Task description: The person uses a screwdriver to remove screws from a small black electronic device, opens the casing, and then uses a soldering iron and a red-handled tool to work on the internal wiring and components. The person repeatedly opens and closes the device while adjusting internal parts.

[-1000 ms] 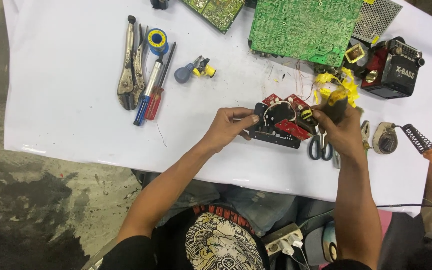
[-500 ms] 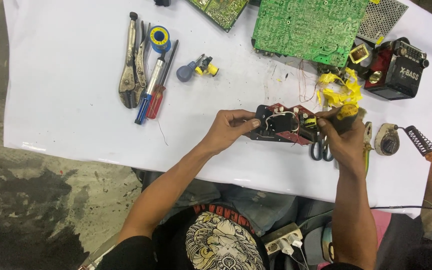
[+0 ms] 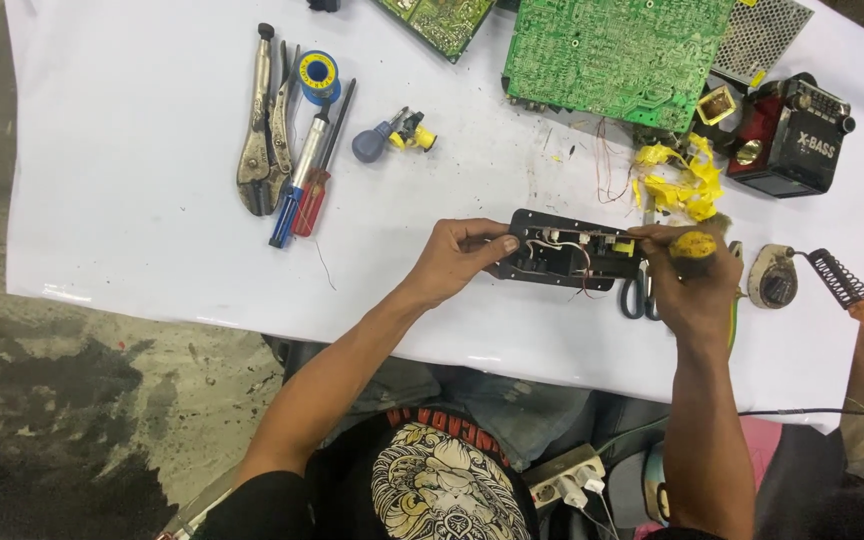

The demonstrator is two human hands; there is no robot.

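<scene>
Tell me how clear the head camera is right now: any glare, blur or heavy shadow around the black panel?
Head view: even, soft light, no strong glare on the white table cover; the black panel is sharp, its wires readable; the right hand shades only the panel's end; the left hand casts little shadow; edges bend slightly from the wide lens.

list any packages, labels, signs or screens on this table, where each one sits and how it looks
Radio: far right of the table, boxy, black and red, with white lettering on its front.
Solder reel: upper left, beside the pliers, round, blue rim with a yellow label face.
Yellow tape: crumpled scraps below the big green circuit board; any print cannot be told.
No screens or signs in view.
</scene>
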